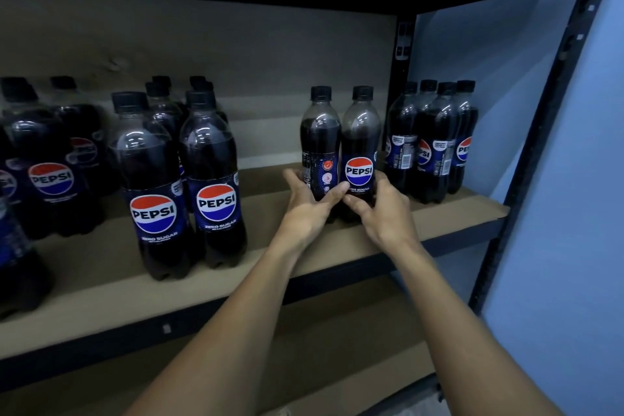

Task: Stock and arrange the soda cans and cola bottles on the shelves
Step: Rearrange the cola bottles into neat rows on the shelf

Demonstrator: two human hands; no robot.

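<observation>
Two black-capped Pepsi bottles stand upright side by side on the brown shelf board [337, 253], in the gap between two groups. My left hand [312, 203] grips the lower part of the left bottle [319, 145], whose label is turned sideways. My right hand [381, 209] grips the base of the right bottle [360, 149], whose logo faces me. The two bottles touch each other. My fingers hide their bottoms.
A group of several Pepsi bottles [435, 142] stands at the right end beside the black upright post [401, 84]. Two rows of bottles [189, 186] stand left of my hands, with more bottles [50, 172] at the far left. A lower shelf [337, 341] lies beneath.
</observation>
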